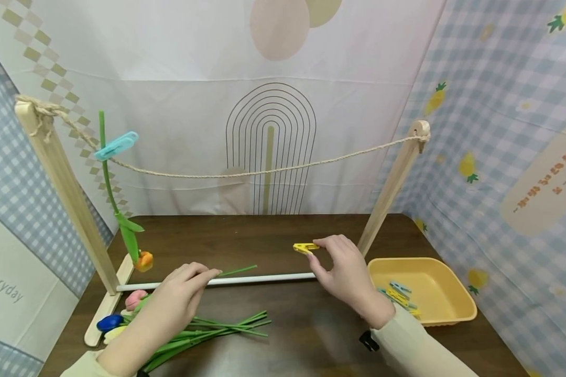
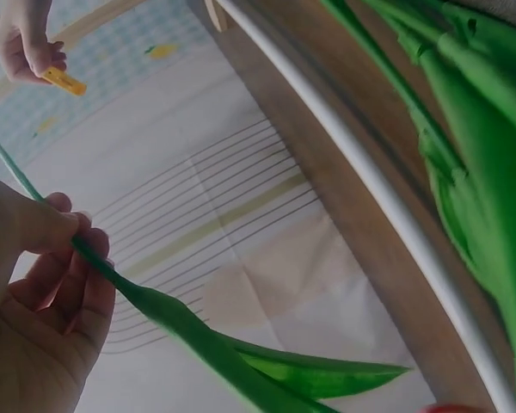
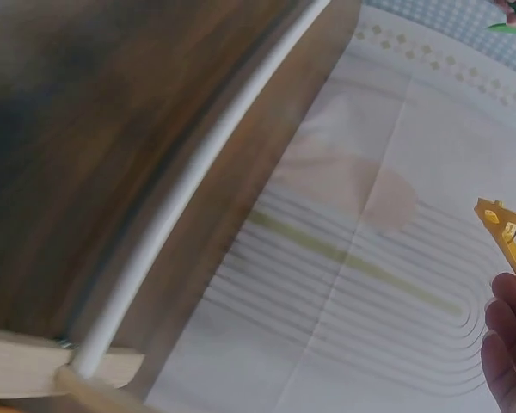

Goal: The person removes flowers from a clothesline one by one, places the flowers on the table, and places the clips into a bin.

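My left hand (image 1: 181, 293) pinches the green stem (image 2: 99, 261) of an artificial flower between thumb and fingers. Its leaf (image 2: 318, 370) shows in the left wrist view, with a sliver of red at the bottom edge. My right hand (image 1: 346, 272) holds a yellow clothespin (image 1: 305, 247) by its handle ends, above the white rod. Below my left hand lie several artificial tulips, among them a blue bloom (image 1: 109, 322) and a pink bloom (image 1: 135, 299). An orange tulip (image 1: 143, 261) hangs upside down from the rope (image 1: 264, 172), held by a blue clothespin (image 1: 116, 146).
The rope sags between a left wooden post (image 1: 68, 193) and a right wooden post (image 1: 391, 191). A white rod (image 1: 264, 279) joins the posts low over the brown table (image 1: 311, 335). At the right, a yellow basin (image 1: 445, 293) contains several clothespins (image 1: 398, 297).
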### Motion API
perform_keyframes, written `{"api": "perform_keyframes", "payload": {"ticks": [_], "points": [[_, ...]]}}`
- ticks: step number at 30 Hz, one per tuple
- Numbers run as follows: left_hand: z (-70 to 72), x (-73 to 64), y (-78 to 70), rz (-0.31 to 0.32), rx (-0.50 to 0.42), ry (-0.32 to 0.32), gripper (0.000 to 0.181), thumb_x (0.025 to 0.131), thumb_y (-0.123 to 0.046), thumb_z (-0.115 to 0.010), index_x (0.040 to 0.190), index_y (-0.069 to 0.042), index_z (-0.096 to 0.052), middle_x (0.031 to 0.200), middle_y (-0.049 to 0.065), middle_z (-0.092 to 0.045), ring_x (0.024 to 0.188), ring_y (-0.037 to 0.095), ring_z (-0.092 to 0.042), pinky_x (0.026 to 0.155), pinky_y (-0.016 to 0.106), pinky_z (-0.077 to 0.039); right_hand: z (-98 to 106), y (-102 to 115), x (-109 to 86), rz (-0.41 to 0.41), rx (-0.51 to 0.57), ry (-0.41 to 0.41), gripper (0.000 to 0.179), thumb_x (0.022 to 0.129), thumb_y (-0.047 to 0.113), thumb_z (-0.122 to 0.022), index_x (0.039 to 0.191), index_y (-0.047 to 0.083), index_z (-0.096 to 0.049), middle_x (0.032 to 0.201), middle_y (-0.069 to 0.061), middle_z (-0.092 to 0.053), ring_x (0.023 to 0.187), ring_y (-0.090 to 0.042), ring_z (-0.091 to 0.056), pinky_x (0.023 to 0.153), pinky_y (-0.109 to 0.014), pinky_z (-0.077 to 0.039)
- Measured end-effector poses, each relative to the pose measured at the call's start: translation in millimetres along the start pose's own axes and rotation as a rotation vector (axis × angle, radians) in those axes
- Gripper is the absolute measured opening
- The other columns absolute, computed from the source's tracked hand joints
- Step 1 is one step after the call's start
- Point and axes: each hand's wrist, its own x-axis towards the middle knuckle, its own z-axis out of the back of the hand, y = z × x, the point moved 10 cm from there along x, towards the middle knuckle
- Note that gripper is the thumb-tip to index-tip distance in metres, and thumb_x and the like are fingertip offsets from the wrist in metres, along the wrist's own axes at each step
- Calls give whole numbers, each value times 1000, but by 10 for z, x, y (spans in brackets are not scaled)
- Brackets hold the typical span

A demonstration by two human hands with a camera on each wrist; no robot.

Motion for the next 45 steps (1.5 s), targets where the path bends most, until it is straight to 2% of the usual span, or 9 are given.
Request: {"api": "perform_keyframes", "payload": {"ticks": [3,7,17,24,26,31,33,37,45], "points": [[-99,-27,20,37,15,63,39,79,6,-70,114,-12,-70,100,-6,-59,82,7,-53,66,26,-47,54,-79,-98,-7,-8,-16,28,86,28,-66,104,6,-67,91,-3,-66,84,-19,-59,75,-37,-49],[-182,-47,28,61,31,101,35,81,5,-69,111,-13,-71,98,-6,-59,81,7,-53,66,27,-47,120,-179,-225,-18,-21,-28,28,85,26,-68,103,5,-67,91,-5,-67,83,-21,-60,73,-38,-51],[-413,-146,-30,58,52,130,36,77,7,-71,106,-13,-73,92,-8,-58,80,8,-54,70,30,-49,183,-445,-588,-133,-39,32,27,81,20,-73,103,5,-67,86,-1,-65,74,-14,-52,62,-33,-44],[-624,-209,-40,65,61,213,34,78,7,-66,104,-14,-73,91,-5,-57,81,12,-54,70,32,-49,274,-684,-907,-229,-79,61,26,81,20,-75,101,6,-68,88,1,-62,79,-14,-55,65,-35,-48],[-660,-233,-56,54,61,200,34,76,8,-65,102,-14,-73,89,-6,-56,78,11,-53,67,31,-48,327,-738,-1007,-246,-95,61,26,79,18,-77,100,6,-68,88,-2,-63,81,-16,-58,67,-38,-50],[-683,-282,-121,-18,69,95,37,67,9,-64,96,-13,-73,85,-6,-55,73,12,-52,62,30,-44,491,-867,-1226,-294,-149,48,27,76,14,-79,99,4,-68,90,-5,-66,82,-20,-61,68,-41,-51],[-704,-302,-137,-31,68,86,38,66,9,-64,95,-12,-73,85,-6,-55,74,13,-52,61,30,-44,551,-927,-1302,-325,-161,44,27,76,14,-79,99,4,-68,91,-6,-66,82,-21,-62,68,-43,-51],[-794,-361,-136,-6,63,129,37,68,9,-65,96,-13,-73,86,-7,-56,75,12,-53,62,29,-43,640,-1056,-1459,-397,-179,56,27,76,13,-80,98,3,-68,91,-8,-66,83,-24,-62,68,-46,-50],[-1002,-521,-71,80,92,263,31,72,7,-68,94,-15,-73,85,-8,-55,78,12,-51,65,31,-42,803,-1372,-1753,-546,-215,71,31,77,12,-80,103,0,-67,93,-12,-65,83,-29,-59,69,-49,-47]]}}
